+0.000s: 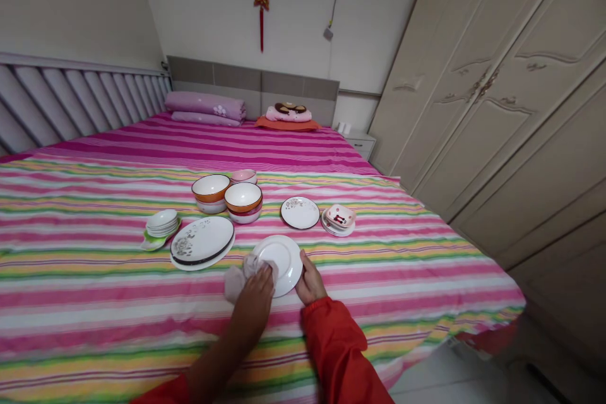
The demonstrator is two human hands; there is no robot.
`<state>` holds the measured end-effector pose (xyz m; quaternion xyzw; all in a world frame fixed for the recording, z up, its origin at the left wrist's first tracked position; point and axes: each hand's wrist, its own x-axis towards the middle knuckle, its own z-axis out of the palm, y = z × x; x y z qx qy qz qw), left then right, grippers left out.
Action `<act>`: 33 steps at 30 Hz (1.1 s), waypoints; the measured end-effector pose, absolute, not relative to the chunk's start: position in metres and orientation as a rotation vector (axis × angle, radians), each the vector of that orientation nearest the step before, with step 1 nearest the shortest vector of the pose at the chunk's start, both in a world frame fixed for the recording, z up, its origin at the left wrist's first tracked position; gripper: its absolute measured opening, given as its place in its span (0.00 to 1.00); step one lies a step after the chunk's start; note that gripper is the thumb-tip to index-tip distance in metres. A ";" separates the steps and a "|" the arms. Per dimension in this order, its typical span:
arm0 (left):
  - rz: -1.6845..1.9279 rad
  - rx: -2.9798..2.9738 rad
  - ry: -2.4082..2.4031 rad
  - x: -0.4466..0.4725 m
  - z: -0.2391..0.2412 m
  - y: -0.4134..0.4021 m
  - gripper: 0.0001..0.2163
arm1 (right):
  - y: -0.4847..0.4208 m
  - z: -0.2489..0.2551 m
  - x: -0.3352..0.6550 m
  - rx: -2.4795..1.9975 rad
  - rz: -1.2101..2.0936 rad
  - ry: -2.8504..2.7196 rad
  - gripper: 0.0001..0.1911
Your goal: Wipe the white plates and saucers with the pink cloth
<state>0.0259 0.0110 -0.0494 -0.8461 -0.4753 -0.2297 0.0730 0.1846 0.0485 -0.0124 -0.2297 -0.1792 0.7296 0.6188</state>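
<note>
A plain white plate (284, 257) lies on the striped bedspread in front of me. My left hand (255, 298) presses a crumpled pale cloth (242, 276) against the plate's near left edge, fingers closed on the cloth. My right hand (310, 282) grips the plate's right rim, thumb on top. Both sleeves are red; the left one is pushed up to the elbow.
Beyond the plate sit a large oval patterned platter (202, 242), stacked small white dishes (161, 223), orange-rimmed bowls (243, 198) (211, 189), a pink bowl (244, 175), a small round plate (300, 212) and small square dishes (339, 217). Pillows (204, 105) lie at the headboard. A wardrobe (502, 107) stands right.
</note>
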 end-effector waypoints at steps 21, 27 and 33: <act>-0.728 -2.522 -1.813 0.011 -0.018 0.051 0.22 | 0.050 -0.020 0.187 -0.555 1.633 -0.401 0.17; -0.610 -2.550 -1.470 0.017 -0.044 0.006 0.21 | 0.050 -0.017 0.186 -0.548 1.656 -0.401 0.18; -0.537 -2.601 -1.357 0.053 -0.023 -0.005 0.23 | 0.049 -0.014 0.187 -0.546 1.696 -0.424 0.21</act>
